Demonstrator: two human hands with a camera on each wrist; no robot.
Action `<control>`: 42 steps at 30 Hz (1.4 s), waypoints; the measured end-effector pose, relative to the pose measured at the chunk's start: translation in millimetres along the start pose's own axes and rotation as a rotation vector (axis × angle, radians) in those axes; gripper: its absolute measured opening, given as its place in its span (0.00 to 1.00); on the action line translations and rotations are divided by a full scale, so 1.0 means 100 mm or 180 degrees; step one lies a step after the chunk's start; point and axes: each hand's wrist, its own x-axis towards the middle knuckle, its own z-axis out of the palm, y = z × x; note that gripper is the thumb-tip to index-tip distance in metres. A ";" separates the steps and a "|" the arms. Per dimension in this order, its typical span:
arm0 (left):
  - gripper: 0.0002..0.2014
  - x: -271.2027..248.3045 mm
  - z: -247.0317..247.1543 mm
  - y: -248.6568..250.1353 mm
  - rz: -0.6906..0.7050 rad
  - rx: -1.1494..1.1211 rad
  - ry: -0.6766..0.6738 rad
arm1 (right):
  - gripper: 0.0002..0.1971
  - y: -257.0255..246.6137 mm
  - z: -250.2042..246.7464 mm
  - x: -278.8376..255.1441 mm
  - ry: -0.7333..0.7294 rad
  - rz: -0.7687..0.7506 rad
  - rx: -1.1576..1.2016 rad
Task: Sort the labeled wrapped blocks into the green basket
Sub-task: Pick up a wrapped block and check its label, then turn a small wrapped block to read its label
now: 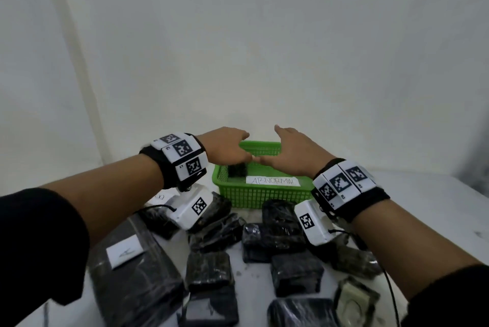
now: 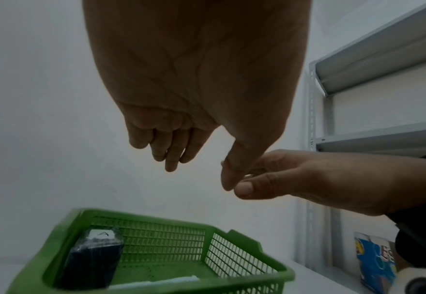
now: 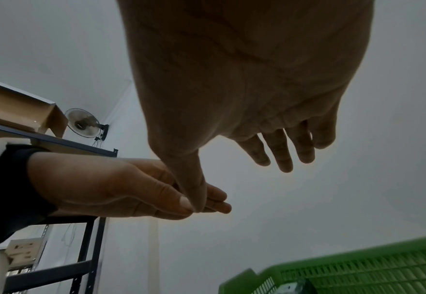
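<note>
The green basket (image 1: 264,194) stands at the back of the table with a paper tag reading ABNORMAL on its front wall. One black wrapped block (image 1: 237,170) with a white label lies inside at its left end, also seen in the left wrist view as the block (image 2: 91,258) in the basket (image 2: 169,244). My left hand (image 1: 244,148) and right hand (image 1: 272,145) hover over the basket, fingers loose and holding nothing, thumb tips touching. Several more black wrapped blocks (image 1: 209,271) lie on the table in front, and some carry white labels (image 1: 125,250).
A white wall rises right behind the basket. A grey metal shelf (image 2: 383,139) stands to the right and a dark shelf (image 3: 56,143) with a wall fan (image 3: 82,123) to the left. A block with a pale, torn wrap (image 1: 354,300) lies near the front right.
</note>
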 end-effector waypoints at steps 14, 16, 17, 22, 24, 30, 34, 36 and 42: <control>0.41 -0.84 0.64 0.12 0.0207 0.0009 -0.0312 | 0.54 0.15 0.46 -1.08 -0.0323 -0.0203 -0.0242; 0.43 -0.88 0.75 0.11 0.0274 -0.0049 -0.0394 | 0.54 0.20 0.50 -1.18 -0.0374 -0.0204 -0.0205; 0.43 -0.90 0.79 0.13 0.0322 -0.0066 -0.0423 | 0.53 0.23 0.51 -1.23 -0.0401 -0.0204 -0.0196; 0.41 -0.95 0.93 0.38 0.0689 -0.0156 -0.0392 | 0.52 0.38 0.47 -1.45 -0.0427 -0.0114 -0.0082; 0.41 -0.95 0.99 0.54 0.0873 -0.0208 -0.0430 | 0.52 0.46 0.45 -1.56 -0.0404 -0.0043 -0.0042; 0.28 -0.95 1.14 1.02 0.1365 -0.0608 -0.0391 | 0.49 0.70 0.34 -1.91 -0.0517 0.0264 0.0112; 0.23 -0.90 1.25 1.28 0.1460 -0.0526 -0.0470 | 0.37 0.85 0.31 -2.06 -0.0723 0.0486 0.0224; 0.24 -0.88 1.30 1.40 0.1476 -0.0415 -0.0606 | 0.33 0.90 0.33 -2.11 -0.0791 0.0569 0.0166; 0.22 -0.78 1.37 1.58 0.1533 -0.0202 -0.0824 | 0.14 1.05 0.47 -2.12 -0.0815 0.0695 0.0542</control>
